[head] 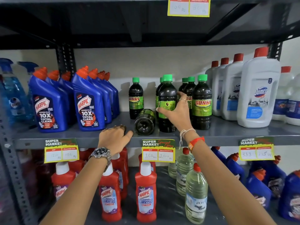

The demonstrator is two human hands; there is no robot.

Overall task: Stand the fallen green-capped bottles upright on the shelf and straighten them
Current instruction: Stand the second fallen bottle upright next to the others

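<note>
A: Shelf [227,132], left to right from the fallen bottle?

B: Far left of it, blue cleaner bottles [88,101], upright. Just left of it, left hand [113,137] flat on the shelf edge, fingers together, gripping nothing, thumb near its base.

A: The fallen bottle [145,121] itself?

B: On its side, base toward the camera. Behind it, one green-capped bottle [136,98] upright.

A: To its right?

B: Front bottle [167,95], upright, touching it; right hand [177,111] clamped round the label. Further right, three more upright bottles [202,101], then white bottles [258,91].
</note>
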